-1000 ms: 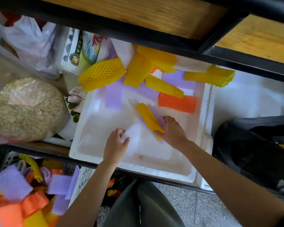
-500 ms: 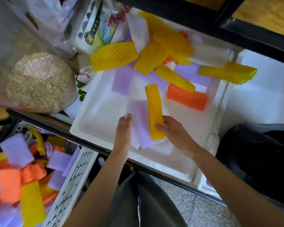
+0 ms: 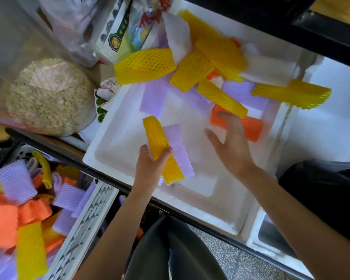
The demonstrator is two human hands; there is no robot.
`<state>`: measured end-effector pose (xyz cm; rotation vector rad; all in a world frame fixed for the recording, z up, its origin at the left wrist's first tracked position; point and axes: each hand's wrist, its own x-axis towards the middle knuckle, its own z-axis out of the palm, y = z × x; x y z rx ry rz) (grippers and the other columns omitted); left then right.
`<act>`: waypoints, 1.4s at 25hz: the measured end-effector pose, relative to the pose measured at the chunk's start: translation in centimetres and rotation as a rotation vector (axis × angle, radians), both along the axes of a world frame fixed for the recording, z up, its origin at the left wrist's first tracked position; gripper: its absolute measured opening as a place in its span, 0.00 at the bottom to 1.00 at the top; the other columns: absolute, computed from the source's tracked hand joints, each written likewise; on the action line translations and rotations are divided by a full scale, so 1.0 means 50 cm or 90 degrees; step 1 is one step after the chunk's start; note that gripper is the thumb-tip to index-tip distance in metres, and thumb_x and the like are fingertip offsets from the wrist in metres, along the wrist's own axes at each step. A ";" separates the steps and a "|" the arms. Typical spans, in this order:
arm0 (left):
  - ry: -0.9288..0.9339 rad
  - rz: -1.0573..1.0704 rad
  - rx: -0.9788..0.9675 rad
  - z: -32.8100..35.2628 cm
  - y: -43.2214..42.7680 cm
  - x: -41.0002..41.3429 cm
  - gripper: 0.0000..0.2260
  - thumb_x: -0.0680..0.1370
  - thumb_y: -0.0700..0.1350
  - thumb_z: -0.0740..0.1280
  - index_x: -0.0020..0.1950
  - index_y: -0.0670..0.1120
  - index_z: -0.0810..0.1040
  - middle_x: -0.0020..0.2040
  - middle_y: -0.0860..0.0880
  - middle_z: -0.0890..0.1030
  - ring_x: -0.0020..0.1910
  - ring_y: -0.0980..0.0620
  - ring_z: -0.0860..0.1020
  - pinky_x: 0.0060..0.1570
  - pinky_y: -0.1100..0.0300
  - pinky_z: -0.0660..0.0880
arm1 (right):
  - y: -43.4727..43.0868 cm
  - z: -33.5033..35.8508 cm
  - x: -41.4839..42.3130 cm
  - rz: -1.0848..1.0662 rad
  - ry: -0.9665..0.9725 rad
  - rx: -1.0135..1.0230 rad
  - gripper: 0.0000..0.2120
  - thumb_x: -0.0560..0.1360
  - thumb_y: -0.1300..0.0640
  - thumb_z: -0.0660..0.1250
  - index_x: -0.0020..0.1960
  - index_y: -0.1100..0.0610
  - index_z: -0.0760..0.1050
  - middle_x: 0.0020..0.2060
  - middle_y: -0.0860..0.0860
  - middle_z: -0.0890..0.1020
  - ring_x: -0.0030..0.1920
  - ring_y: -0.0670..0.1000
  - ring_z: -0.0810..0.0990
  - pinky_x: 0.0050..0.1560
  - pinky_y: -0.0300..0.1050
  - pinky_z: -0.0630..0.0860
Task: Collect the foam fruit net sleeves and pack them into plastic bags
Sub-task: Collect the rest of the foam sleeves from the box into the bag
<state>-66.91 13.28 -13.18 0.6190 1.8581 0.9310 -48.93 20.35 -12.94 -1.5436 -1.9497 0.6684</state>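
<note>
Left hand (image 3: 150,168) grips sleeves (image 3: 158,140) near rim (image 3: 91,158)

No text can be read with certainty. On the white box (image 3: 112,30) at the top, a dark green strip (image 3: 123,25) with small yellow characters is printed, but the characters are too blurred to be made out. Below the strip, a round yellow and black emblem (image 3: 115,41) is seen, and no words can be told on it. On the colourful packet (image 3: 144,30) beside the box, big red characters are printed, which are also too blurred.
</note>
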 end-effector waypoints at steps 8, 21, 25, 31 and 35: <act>-0.055 0.015 0.023 -0.010 0.010 -0.026 0.12 0.76 0.44 0.69 0.55 0.43 0.70 0.41 0.53 0.76 0.39 0.56 0.76 0.36 0.67 0.70 | 0.120 -0.075 0.045 -0.004 -0.394 -0.044 0.37 0.65 0.52 0.75 0.70 0.59 0.65 0.64 0.59 0.72 0.64 0.62 0.70 0.60 0.55 0.66; -0.123 -0.055 0.024 -0.008 -0.010 0.039 0.15 0.76 0.44 0.69 0.56 0.44 0.65 0.52 0.43 0.76 0.41 0.56 0.78 0.31 0.69 0.73 | -0.076 0.016 -0.048 0.008 0.121 -0.281 0.17 0.78 0.51 0.63 0.64 0.57 0.72 0.58 0.54 0.77 0.47 0.50 0.79 0.48 0.44 0.78; -0.197 -0.132 0.090 -0.002 -0.012 0.046 0.27 0.67 0.45 0.77 0.60 0.48 0.65 0.53 0.46 0.77 0.44 0.60 0.82 0.39 0.66 0.78 | -0.082 0.026 -0.056 -0.011 0.196 -0.329 0.09 0.78 0.51 0.62 0.57 0.50 0.72 0.51 0.41 0.78 0.45 0.41 0.78 0.43 0.30 0.73; -0.120 -0.081 0.063 -0.003 -0.014 0.031 0.40 0.58 0.54 0.77 0.63 0.38 0.69 0.51 0.41 0.81 0.47 0.46 0.83 0.41 0.55 0.79 | -0.078 0.024 -0.069 -0.025 0.272 -0.336 0.05 0.77 0.58 0.66 0.49 0.48 0.74 0.46 0.43 0.80 0.41 0.48 0.79 0.45 0.48 0.79; -0.094 -0.010 0.043 0.001 -0.022 -0.002 0.25 0.71 0.46 0.74 0.63 0.42 0.68 0.47 0.53 0.79 0.43 0.61 0.78 0.35 0.73 0.74 | -0.078 0.043 -0.053 -0.077 0.237 -0.201 0.11 0.76 0.61 0.65 0.47 0.44 0.72 0.48 0.45 0.78 0.37 0.43 0.76 0.40 0.37 0.76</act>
